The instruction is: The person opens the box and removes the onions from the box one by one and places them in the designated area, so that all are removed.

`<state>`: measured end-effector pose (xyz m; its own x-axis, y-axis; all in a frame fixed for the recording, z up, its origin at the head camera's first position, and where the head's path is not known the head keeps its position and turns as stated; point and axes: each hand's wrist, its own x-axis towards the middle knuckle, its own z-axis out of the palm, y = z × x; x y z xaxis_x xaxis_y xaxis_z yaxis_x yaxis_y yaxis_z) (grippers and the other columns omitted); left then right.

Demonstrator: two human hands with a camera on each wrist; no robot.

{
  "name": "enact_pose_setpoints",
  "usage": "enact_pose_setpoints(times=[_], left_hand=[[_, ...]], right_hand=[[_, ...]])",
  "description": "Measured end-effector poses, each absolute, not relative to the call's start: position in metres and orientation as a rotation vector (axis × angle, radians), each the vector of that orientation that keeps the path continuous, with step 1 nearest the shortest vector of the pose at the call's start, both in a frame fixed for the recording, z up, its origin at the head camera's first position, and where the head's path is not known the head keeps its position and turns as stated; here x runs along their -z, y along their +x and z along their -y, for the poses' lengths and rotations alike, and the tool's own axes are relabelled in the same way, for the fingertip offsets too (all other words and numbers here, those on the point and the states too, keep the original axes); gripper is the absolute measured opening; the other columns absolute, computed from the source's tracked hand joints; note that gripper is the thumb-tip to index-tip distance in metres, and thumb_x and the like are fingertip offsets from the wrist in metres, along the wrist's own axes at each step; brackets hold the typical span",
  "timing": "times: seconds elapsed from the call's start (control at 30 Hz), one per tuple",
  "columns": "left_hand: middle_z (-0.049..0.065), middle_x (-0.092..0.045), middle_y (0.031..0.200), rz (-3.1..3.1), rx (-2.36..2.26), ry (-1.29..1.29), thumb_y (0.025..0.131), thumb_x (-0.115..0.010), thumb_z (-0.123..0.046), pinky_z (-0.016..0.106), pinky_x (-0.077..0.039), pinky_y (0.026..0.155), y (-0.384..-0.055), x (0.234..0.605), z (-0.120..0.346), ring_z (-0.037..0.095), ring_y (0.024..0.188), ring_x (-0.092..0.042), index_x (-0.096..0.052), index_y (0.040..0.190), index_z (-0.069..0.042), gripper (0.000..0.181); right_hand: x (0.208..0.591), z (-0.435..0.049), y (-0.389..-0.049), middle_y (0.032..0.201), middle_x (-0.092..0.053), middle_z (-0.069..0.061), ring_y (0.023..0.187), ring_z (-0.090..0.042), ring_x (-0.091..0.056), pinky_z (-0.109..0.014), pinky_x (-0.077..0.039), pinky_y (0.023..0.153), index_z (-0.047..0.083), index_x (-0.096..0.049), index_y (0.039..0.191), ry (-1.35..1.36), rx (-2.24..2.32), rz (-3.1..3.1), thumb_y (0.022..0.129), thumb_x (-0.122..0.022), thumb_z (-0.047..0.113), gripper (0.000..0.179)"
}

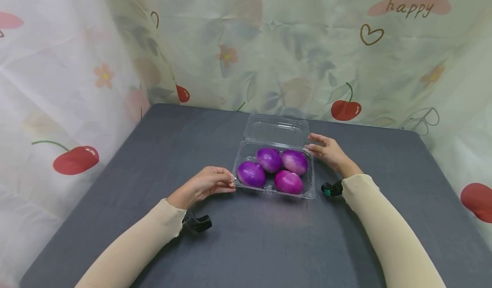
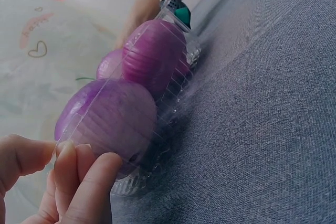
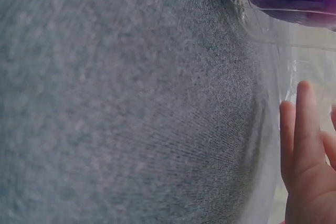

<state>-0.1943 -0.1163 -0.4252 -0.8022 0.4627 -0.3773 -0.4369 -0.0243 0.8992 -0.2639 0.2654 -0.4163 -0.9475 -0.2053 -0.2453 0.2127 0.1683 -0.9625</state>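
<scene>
A clear plastic clamshell box (image 1: 310, 187) sits on the table with its lid (image 1: 276, 127) folded back, away from me. Inside lie several purple onions (image 1: 288, 182). My left hand (image 1: 209, 182) pinches the rim at the near left corner; in the left wrist view, thumb and fingertips meet on the thin plastic edge beside an onion (image 2: 107, 121). On the other side, my right hand (image 1: 329, 152) is at the far right corner near the hinge, fingers extended toward the lid. In the right wrist view those fingers (image 3: 306, 124) look straight, just below the box's edge.
Dark grey cloth covers the table (image 1: 184, 142). A patterned curtain (image 1: 269, 66) hangs close behind its far edge and along the sides. Black wrist devices (image 1: 197, 222) sit under both forearms, the right one near the box's right side.
</scene>
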Motion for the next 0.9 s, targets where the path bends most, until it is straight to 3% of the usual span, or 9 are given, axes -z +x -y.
enact_pose_setpoints(times=[0.17, 0.37, 0.47, 0.63, 0.73, 0.9], left_hand=[[0.006, -0.067, 0.076, -1.646, -1.886, 0.026, 0.093, -0.054, 0.004, 0.037, -0.060, 0.086, -0.194, 0.425, 0.117, 0.014, 0.074, -0.068, -0.064, 0.081, -0.004, 0.018], [0.007, -0.066, 0.077, -1.666, -1.880, 0.001, 0.092, -0.055, 0.003, 0.037, -0.060, 0.086, -0.194, 0.424, 0.117, 0.015, 0.074, -0.067, -0.064, 0.082, -0.003, 0.015], [0.007, -0.067, 0.077, -1.671, -1.873, -0.008, 0.092, -0.055, 0.003, 0.037, -0.060, 0.086, -0.194, 0.422, 0.117, 0.015, 0.075, -0.067, -0.064, 0.083, -0.003, 0.013], [0.006, -0.067, 0.078, -1.664, -1.867, 0.007, 0.093, -0.055, 0.002, 0.037, -0.060, 0.087, -0.194, 0.422, 0.116, 0.015, 0.075, -0.067, -0.063, 0.083, -0.004, 0.014], [0.006, -0.067, 0.078, -1.663, -1.865, 0.015, 0.093, -0.054, 0.002, 0.037, -0.060, 0.086, -0.195, 0.424, 0.116, 0.015, 0.075, -0.067, -0.063, 0.083, -0.004, 0.015], [0.006, -0.067, 0.078, -1.661, -1.860, 0.016, 0.094, -0.054, 0.001, 0.036, -0.060, 0.085, -0.196, 0.424, 0.116, 0.015, 0.075, -0.067, -0.063, 0.083, -0.004, 0.015]], right_hand=[[0.416, -0.264, -0.262, 0.159, -0.015, -0.022, 0.139, -0.039, -0.031, -0.016, -0.053, 0.092, -0.002, -0.009, 0.153, -0.021, 1.838, -2.133, 0.104, -0.037, 0.005, 0.057], [0.405, -0.264, -0.256, 0.156, -0.019, -0.027, 0.140, -0.041, -0.031, -0.044, -0.039, 0.112, -0.002, -0.010, 0.153, -0.042, 1.790, -2.235, 0.104, -0.038, 0.009, 0.057], [0.391, -0.266, -0.249, 0.155, -0.022, -0.027, 0.140, -0.041, -0.032, -0.049, -0.034, 0.114, -0.001, -0.013, 0.153, -0.074, 1.811, -2.280, 0.104, -0.039, 0.012, 0.056], [0.361, -0.263, -0.232, 0.154, -0.027, -0.022, 0.140, -0.035, -0.035, -0.036, -0.040, 0.111, 0.006, -0.019, 0.153, -0.200, 1.911, -2.262, 0.103, -0.046, 0.021, 0.059], [0.348, -0.257, -0.217, 0.152, -0.035, -0.017, 0.135, -0.025, -0.044, -0.025, -0.047, 0.104, 0.011, -0.027, 0.152, -0.306, 1.942, -2.270, 0.101, -0.051, 0.025, 0.059], [0.342, -0.249, -0.188, 0.140, -0.049, -0.005, 0.125, -0.012, -0.054, -0.020, -0.050, 0.100, 0.009, -0.035, 0.148, -0.522, 1.966, -2.260, 0.101, -0.052, 0.018, 0.051]])
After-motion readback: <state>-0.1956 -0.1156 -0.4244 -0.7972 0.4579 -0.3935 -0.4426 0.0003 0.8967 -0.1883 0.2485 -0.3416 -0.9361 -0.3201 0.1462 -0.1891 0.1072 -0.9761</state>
